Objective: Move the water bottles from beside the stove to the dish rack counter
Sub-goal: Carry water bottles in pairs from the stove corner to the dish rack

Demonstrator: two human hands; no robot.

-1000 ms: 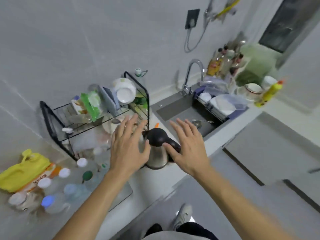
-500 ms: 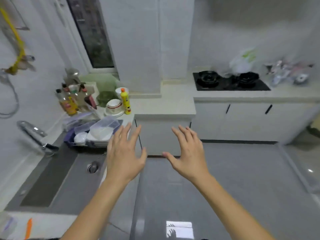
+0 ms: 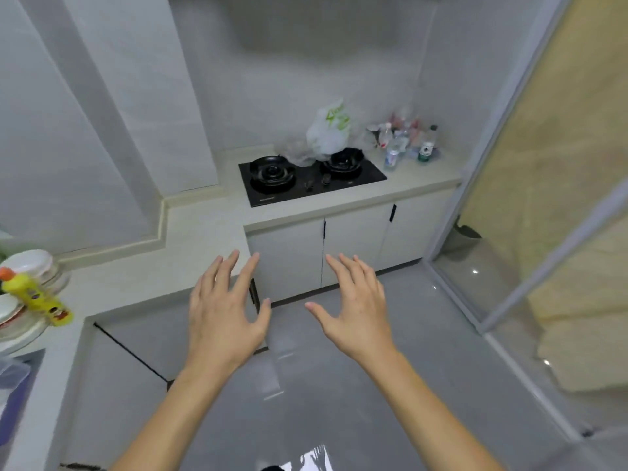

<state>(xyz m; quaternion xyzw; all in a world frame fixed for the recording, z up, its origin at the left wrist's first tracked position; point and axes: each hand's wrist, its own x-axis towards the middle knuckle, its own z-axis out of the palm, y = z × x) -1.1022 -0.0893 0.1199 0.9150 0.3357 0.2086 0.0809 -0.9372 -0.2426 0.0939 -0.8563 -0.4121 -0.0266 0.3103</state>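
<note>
My view has swung from the dish rack to the black glass 2-burner stove [image 3: 311, 176]. My left hand [image 3: 222, 321] and right hand [image 3: 356, 317] are spread, empty. Clear plastic water bottles [image 3: 407, 144] stand just right of the stove; next fetch due.

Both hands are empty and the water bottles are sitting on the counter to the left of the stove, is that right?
Not quite. The head view shows the water bottles on the counter to the right of the stove, not the left. The left hand and right hand are indeed empty.
</note>
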